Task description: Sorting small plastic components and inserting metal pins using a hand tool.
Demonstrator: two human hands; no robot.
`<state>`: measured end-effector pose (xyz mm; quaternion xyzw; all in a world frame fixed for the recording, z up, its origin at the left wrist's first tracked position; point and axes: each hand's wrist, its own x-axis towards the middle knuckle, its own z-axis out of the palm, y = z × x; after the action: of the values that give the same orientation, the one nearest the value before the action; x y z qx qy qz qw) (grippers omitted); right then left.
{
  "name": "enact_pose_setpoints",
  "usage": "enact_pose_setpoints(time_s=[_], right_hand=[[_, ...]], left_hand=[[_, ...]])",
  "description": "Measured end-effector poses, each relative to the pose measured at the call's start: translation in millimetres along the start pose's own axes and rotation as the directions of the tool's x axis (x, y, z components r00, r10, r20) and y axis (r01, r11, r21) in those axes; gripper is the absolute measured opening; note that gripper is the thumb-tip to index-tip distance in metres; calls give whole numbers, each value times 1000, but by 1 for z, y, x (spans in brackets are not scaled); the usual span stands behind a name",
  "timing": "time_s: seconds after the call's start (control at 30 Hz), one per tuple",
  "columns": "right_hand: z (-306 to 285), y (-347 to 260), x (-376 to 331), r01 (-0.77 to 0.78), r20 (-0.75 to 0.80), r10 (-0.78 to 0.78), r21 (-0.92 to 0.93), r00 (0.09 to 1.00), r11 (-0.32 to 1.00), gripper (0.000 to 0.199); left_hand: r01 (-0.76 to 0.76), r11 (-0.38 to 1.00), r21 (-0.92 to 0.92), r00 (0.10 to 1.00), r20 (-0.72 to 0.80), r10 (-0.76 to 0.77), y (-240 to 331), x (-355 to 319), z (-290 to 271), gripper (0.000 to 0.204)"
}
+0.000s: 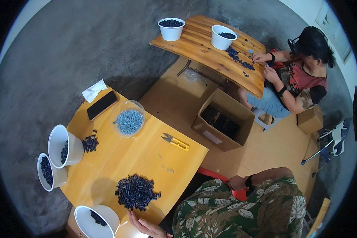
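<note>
My left hand [143, 226] is at the near edge of the wooden table [178, 152], fingers stretched out and holding nothing. Just beyond the fingertips lies a pile of small black tube-like pieces [137, 192]. A white bucket [112, 216] with a few black pieces inside stands left of that hand; I cannot tell whether they touch. My right hand [237, 183] is off the table, beside something red [240, 194]. A black band circles its wrist, and its fingers are hidden.
The table carries yellow-handled thread snips [178, 142], a clear bowl [141, 109] of small grey-blue pieces, a phone [102, 106], white paper [94, 91] and white buckets [73, 148] along the left. An open carton [224, 139] stands on the floor. Another person [301, 71] works at a second table [198, 35].
</note>
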<state>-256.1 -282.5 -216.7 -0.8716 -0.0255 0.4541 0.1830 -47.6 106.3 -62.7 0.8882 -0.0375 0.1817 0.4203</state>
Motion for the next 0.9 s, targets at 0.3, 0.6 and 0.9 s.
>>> enact_pose_setpoints(time_s=[0.3, 0.6, 0.9], right_hand=[[20, -48, 15, 342, 313, -311, -46, 897, 939, 26], [-20, 46, 28, 497, 452, -394, -133, 800, 857, 24], [-29, 68, 15, 368, 370, -299, -128, 879, 921, 22]], left_hand=[[247, 968, 52, 963, 98, -251, 12, 6, -13, 45], [260, 963, 67, 962, 73, -265, 0, 3, -8, 48], [191, 980, 60, 980, 41, -194, 3, 7, -1, 46]])
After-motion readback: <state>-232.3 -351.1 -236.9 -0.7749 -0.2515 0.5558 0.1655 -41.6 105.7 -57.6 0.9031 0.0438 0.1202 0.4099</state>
